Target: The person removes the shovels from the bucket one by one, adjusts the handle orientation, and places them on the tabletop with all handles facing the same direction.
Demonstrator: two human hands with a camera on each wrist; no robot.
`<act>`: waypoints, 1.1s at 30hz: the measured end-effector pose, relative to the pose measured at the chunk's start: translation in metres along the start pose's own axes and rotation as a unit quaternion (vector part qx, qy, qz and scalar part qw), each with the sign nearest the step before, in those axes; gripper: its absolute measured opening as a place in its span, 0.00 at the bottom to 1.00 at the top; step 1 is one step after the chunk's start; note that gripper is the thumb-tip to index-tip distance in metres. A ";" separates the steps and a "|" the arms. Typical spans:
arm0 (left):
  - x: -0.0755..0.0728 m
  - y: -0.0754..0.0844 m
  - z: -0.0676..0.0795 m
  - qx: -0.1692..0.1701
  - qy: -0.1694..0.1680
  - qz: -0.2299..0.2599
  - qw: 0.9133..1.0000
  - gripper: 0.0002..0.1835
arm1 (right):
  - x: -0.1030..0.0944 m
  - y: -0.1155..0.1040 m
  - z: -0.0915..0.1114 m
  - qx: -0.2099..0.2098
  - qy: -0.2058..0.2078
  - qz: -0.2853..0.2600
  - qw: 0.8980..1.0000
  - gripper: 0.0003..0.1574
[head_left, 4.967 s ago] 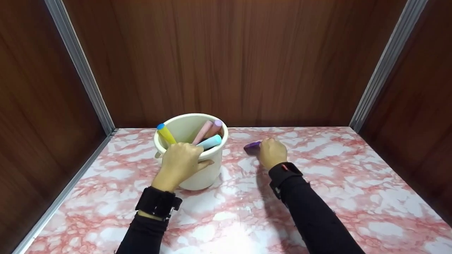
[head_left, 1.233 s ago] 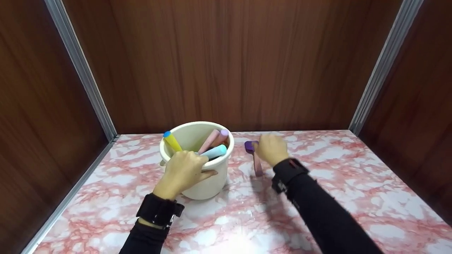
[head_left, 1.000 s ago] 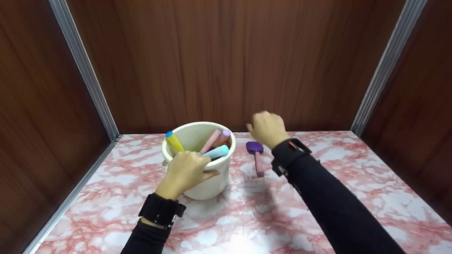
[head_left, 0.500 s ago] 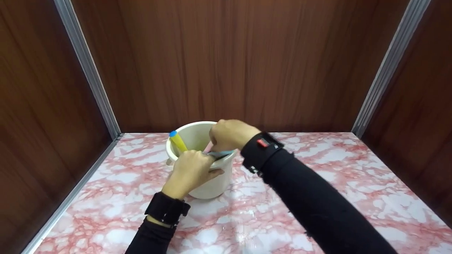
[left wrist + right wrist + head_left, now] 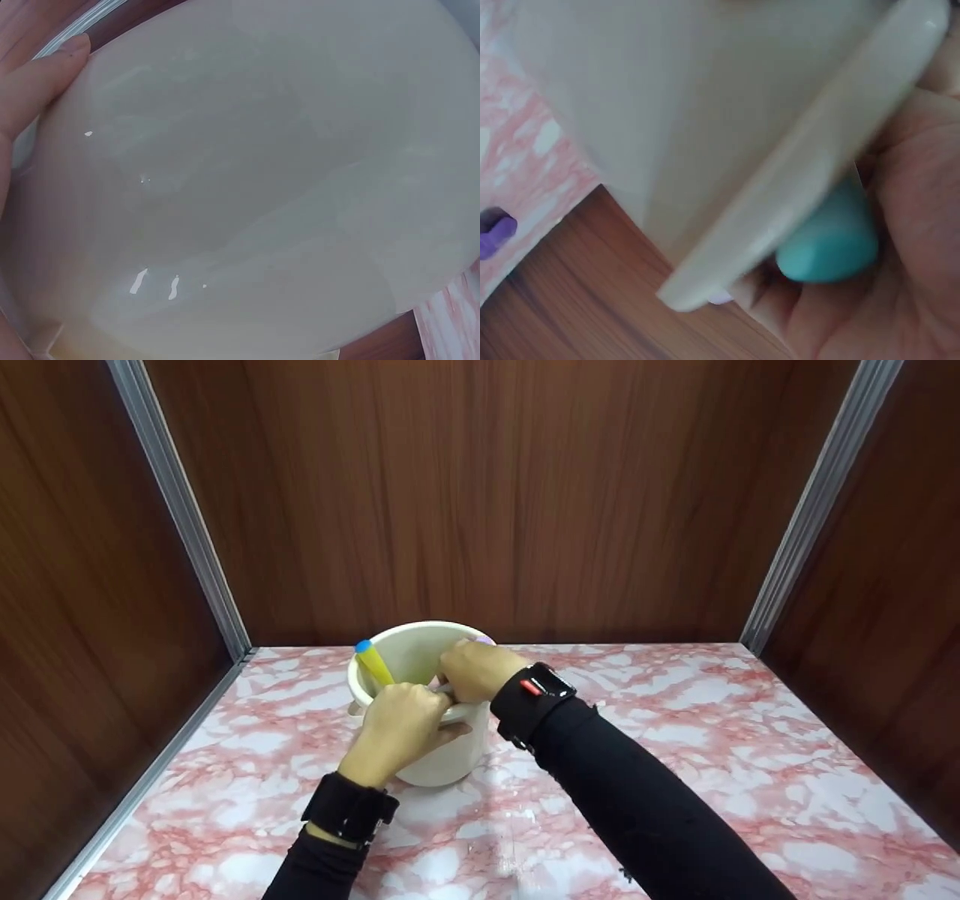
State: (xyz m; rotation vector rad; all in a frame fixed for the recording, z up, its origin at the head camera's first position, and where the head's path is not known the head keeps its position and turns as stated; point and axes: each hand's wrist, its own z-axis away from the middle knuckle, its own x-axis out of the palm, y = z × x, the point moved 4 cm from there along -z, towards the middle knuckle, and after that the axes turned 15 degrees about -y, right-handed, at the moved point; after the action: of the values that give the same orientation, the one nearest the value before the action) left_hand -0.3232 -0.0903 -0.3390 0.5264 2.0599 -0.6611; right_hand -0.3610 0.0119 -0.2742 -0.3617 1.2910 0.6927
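Note:
A cream plastic bucket stands on the table, holding several sticking-out handles. My left hand grips its near rim, thumb outside; the thumb shows against the bucket wall in the left wrist view. My right hand reaches over the right rim with its fingers curled round a handle with a turquoise end, seen against the palm in the right wrist view. The tool's head is hidden inside. A yellow handle with a blue end leans at the left rim. A lilac handle end peeks out behind my right hand.
A purple toy shovel lies on the table, partly seen in the right wrist view; my right arm hides it in the head view. The pink-and-white marbled table has brown wood-grain panels at its back and sides.
My right hand put the purple shovel down on the table to the bucket's right, lifted off, and moved left into the bucket onto the turquoise-ended handle. My left hand stays on the rim.

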 end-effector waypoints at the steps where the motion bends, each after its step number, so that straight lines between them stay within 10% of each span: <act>1: 0.001 0.000 0.000 0.000 0.000 0.003 1.000 0.23 | 0.002 0.000 -0.001 0.004 0.008 0.009 1.000 0.18; 21: 0.002 0.000 0.002 0.004 0.005 0.002 1.000 0.23 | -0.019 0.013 0.020 0.025 0.096 0.128 0.987 0.11; 33: -0.001 -0.002 0.002 0.003 0.005 -0.004 1.000 0.28 | -0.030 0.064 0.040 0.082 0.173 0.074 0.979 0.11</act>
State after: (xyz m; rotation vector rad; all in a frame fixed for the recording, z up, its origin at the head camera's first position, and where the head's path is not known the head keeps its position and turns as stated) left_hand -0.3224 -0.0930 -0.3386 0.5250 2.0704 -0.6702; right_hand -0.3755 0.0762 -0.2269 -0.2599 1.7083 0.6617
